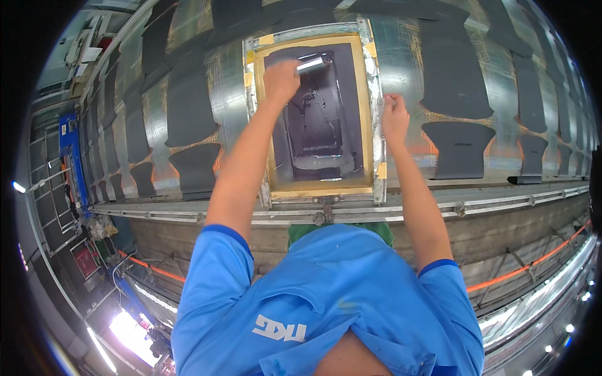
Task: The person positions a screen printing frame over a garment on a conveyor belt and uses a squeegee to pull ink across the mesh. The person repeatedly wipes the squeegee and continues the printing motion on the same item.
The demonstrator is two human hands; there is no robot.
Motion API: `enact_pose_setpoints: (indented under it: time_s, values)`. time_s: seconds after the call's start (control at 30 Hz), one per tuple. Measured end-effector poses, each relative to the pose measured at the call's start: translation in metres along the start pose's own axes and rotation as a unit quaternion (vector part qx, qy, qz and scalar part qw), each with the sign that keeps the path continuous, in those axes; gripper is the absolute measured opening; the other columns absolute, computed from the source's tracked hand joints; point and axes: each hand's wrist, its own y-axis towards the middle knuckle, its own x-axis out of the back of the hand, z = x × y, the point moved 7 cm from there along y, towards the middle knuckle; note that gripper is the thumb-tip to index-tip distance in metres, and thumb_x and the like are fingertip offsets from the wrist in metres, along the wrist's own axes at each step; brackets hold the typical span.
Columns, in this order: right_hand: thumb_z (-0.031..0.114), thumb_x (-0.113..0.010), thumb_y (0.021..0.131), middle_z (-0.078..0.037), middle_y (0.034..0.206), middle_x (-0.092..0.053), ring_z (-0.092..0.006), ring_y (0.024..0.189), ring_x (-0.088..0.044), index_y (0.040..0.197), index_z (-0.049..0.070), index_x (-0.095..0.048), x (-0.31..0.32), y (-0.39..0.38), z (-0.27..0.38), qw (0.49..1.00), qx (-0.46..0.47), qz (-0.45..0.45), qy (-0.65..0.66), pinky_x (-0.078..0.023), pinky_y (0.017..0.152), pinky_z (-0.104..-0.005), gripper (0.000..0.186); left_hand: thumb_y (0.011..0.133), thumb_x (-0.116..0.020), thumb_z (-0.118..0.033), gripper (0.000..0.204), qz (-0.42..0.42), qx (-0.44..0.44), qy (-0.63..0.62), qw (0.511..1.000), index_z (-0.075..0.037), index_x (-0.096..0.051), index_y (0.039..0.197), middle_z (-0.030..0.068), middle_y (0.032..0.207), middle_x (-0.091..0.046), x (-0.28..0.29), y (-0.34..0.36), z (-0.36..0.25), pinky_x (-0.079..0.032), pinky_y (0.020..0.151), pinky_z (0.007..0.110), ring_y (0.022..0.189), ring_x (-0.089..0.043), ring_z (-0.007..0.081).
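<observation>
A screen printing frame (376, 135) lies on the long table in front of me, its mesh edged with yellowish tape. Dark, glossy ink (313, 116) is spread in streaks and puddles over the middle of the mesh. My left hand (282, 80) is closed round a squeegee (311, 64) near the far end of the mesh; its silvery edge shows to the right of my fist, and the rest is hidden. With curled fingers, my right hand (395, 119) grips the frame's right side near its middle.
Rows of dark grey cut fabric pieces (454, 69) lie on the shiny table (401, 69) on both sides of the frame. A metal rail (426, 212) runs along the table's near edge. Below it stretches an orange pipe (520, 269). Blue equipment (69, 141) stands at the far left.
</observation>
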Motion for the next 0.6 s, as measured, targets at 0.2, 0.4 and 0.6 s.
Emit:
enact_pose_setpoints:
  time_s: [0.2, 0.4, 0.6]
  values:
    - [0.030, -0.054, 0.100, -0.019, 0.072, -0.067, -0.0404, 0.074, -0.067, 0.104, 0.009, -0.066, 0.004, 0.000, 0.004, 0.999, 0.020, -0.023, 0.013, -0.049, 0.071, -0.0500, 0.025, 0.081, -0.060, -0.005, 0.033, 0.023, -0.037, 0.103, 0.994, -0.020, -0.073, 0.107, 0.0040, 0.103, -0.070, -0.019, 0.010, -0.019, -0.046, 0.081, 0.046, 0.099, -0.065, 0.0263]
    - [0.031, -0.054, 0.098, -0.020, 0.076, -0.069, -0.0412, 0.077, -0.067, 0.104, 0.009, -0.067, -0.001, 0.002, -0.007, 1.000, 0.016, -0.013, 0.021, -0.049, 0.075, -0.0511, 0.026, 0.073, -0.063, 0.001, 0.035, 0.015, -0.067, 0.060, 0.996, -0.017, -0.070, 0.101, 0.0010, 0.099, -0.066, -0.017, -0.098, -0.050, -0.041, 0.083, 0.042, 0.097, -0.063, 0.0215]
    - [0.033, -0.056, 0.097, -0.020, 0.084, -0.071, -0.0431, 0.085, -0.067, 0.105, 0.010, -0.068, -0.005, 0.013, -0.012, 0.998, 0.057, -0.029, 0.027, -0.050, 0.079, -0.0496, 0.027, 0.075, -0.064, -0.001, 0.027, 0.003, -0.052, 0.039, 0.998, -0.016, -0.066, 0.097, -0.0033, 0.102, -0.068, -0.011, -0.232, -0.079, -0.037, 0.078, 0.039, 0.099, -0.062, 0.0194]
